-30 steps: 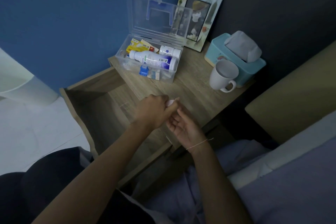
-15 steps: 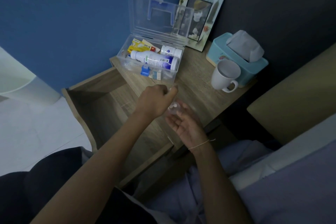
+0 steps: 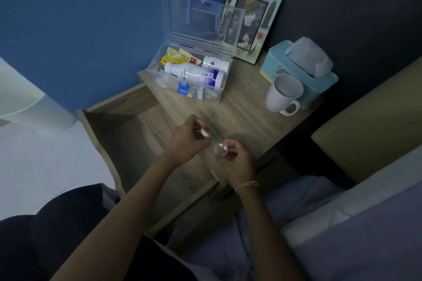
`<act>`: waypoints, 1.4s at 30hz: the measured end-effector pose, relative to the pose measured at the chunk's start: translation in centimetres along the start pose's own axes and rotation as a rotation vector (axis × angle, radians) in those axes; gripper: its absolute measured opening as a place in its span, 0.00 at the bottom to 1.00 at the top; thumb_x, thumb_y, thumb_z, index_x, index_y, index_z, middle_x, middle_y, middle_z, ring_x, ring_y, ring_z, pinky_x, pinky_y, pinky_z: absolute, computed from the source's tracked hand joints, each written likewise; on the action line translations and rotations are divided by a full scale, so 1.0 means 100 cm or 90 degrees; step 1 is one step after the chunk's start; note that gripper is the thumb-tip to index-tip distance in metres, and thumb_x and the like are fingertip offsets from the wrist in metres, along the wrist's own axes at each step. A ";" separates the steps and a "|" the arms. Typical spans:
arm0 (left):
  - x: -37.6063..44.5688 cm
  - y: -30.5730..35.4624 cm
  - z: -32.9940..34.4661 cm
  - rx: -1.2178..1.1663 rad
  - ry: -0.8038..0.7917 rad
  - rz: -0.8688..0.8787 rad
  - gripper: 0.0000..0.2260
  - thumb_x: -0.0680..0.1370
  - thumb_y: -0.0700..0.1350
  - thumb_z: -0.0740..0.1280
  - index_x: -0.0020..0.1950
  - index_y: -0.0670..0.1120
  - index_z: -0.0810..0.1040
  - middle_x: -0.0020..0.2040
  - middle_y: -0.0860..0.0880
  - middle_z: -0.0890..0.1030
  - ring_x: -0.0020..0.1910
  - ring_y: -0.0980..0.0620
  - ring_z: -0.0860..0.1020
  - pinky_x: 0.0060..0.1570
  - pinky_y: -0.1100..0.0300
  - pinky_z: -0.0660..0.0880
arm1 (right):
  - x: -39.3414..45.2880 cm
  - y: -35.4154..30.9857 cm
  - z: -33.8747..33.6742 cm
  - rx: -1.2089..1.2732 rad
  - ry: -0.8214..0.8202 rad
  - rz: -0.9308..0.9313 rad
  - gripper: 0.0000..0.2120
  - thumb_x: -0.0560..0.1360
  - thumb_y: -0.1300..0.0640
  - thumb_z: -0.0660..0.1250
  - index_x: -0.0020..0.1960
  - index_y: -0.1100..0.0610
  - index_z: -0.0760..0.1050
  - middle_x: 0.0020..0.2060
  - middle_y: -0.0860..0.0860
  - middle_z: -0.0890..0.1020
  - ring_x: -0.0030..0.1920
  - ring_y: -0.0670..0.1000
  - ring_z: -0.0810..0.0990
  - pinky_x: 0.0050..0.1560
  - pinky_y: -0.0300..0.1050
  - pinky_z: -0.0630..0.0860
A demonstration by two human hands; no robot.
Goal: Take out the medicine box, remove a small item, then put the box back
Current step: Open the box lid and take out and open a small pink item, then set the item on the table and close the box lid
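The clear plastic medicine box (image 3: 219,96) stands on the nightstand top with its lid (image 3: 201,23) raised. Inside lie a white bottle (image 3: 194,74), a smaller white jar (image 3: 215,64), yellow packets (image 3: 175,57) and a blue-capped item (image 3: 182,88). In front of the box, over the nightstand's front edge, my right hand (image 3: 235,159) holds a small clear round container (image 3: 221,149) with a white piece in it. My left hand (image 3: 187,139) is just left of it, fingers closed around a small pale item (image 3: 204,132) that I cannot identify.
The wooden drawer (image 3: 127,134) is pulled out to the left, with nothing visible inside. On the nightstand (image 3: 242,107) stand a white mug (image 3: 283,96), a teal tissue box (image 3: 299,70) and a picture frame (image 3: 253,20) leaning on the wall. Bedding lies lower right.
The hands were together one second ago; they have separated. My right hand closed and turned up holding the clear round container, while my left hand drew away to the left with the pale item.
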State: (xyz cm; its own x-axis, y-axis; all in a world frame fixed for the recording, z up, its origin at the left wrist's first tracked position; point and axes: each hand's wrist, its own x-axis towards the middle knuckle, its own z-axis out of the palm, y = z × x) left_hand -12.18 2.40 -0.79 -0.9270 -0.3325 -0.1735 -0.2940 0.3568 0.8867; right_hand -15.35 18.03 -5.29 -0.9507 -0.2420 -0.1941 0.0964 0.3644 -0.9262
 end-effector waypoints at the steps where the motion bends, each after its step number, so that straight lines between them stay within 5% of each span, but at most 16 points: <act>1: -0.001 -0.003 0.003 0.002 -0.010 0.011 0.12 0.70 0.38 0.72 0.50 0.43 0.73 0.47 0.46 0.83 0.46 0.51 0.82 0.47 0.55 0.79 | 0.000 0.000 0.001 -0.032 0.018 -0.017 0.13 0.66 0.60 0.75 0.49 0.51 0.78 0.44 0.51 0.84 0.47 0.51 0.82 0.50 0.48 0.79; 7: 0.002 -0.017 0.014 0.109 -0.009 0.087 0.13 0.71 0.36 0.70 0.53 0.42 0.74 0.48 0.45 0.81 0.45 0.50 0.79 0.38 0.74 0.68 | 0.004 0.005 0.003 -0.124 0.084 -0.056 0.13 0.66 0.62 0.73 0.50 0.57 0.79 0.46 0.55 0.83 0.50 0.56 0.80 0.53 0.58 0.76; 15: 0.010 -0.026 0.022 0.215 -0.027 0.099 0.17 0.74 0.42 0.69 0.63 0.45 0.75 0.59 0.44 0.80 0.60 0.43 0.71 0.51 0.63 0.64 | 0.005 0.002 0.004 -0.120 0.088 -0.057 0.17 0.66 0.63 0.74 0.53 0.56 0.79 0.49 0.52 0.81 0.52 0.55 0.79 0.54 0.50 0.76; 27: 0.005 -0.029 0.017 0.222 -0.019 0.137 0.15 0.74 0.48 0.70 0.59 0.46 0.78 0.55 0.47 0.82 0.57 0.44 0.76 0.55 0.54 0.73 | 0.003 -0.001 0.003 -0.109 0.084 -0.029 0.18 0.66 0.61 0.74 0.55 0.55 0.78 0.51 0.52 0.79 0.51 0.53 0.79 0.55 0.49 0.76; 30: 0.005 -0.032 0.009 0.253 0.024 0.122 0.18 0.77 0.56 0.65 0.61 0.47 0.76 0.58 0.47 0.80 0.59 0.46 0.74 0.58 0.52 0.73 | 0.006 -0.007 0.004 -0.095 0.139 -0.026 0.18 0.69 0.57 0.72 0.59 0.53 0.76 0.55 0.53 0.79 0.51 0.51 0.78 0.52 0.43 0.74; 37: 0.021 -0.034 -0.005 0.374 0.042 0.162 0.20 0.81 0.44 0.59 0.71 0.38 0.66 0.72 0.35 0.66 0.72 0.38 0.64 0.73 0.46 0.61 | 0.055 -0.073 -0.021 -0.096 0.393 -0.199 0.15 0.70 0.62 0.70 0.56 0.61 0.78 0.54 0.58 0.79 0.56 0.53 0.76 0.58 0.49 0.73; 42: 0.039 -0.042 -0.006 0.400 -0.003 0.114 0.25 0.82 0.50 0.54 0.76 0.41 0.55 0.78 0.40 0.53 0.78 0.42 0.49 0.76 0.47 0.50 | 0.094 -0.084 -0.053 -0.182 0.492 -0.112 0.23 0.69 0.59 0.73 0.62 0.59 0.73 0.64 0.60 0.73 0.66 0.59 0.69 0.67 0.50 0.66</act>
State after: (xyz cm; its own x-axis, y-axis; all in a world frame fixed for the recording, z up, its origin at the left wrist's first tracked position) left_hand -14.39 -0.90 -4.89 -0.9750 -0.2166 -0.0495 -0.2132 0.8489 0.4836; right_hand -26.63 17.45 2.37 -0.8891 0.3294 0.3179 -0.0517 0.6177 -0.7847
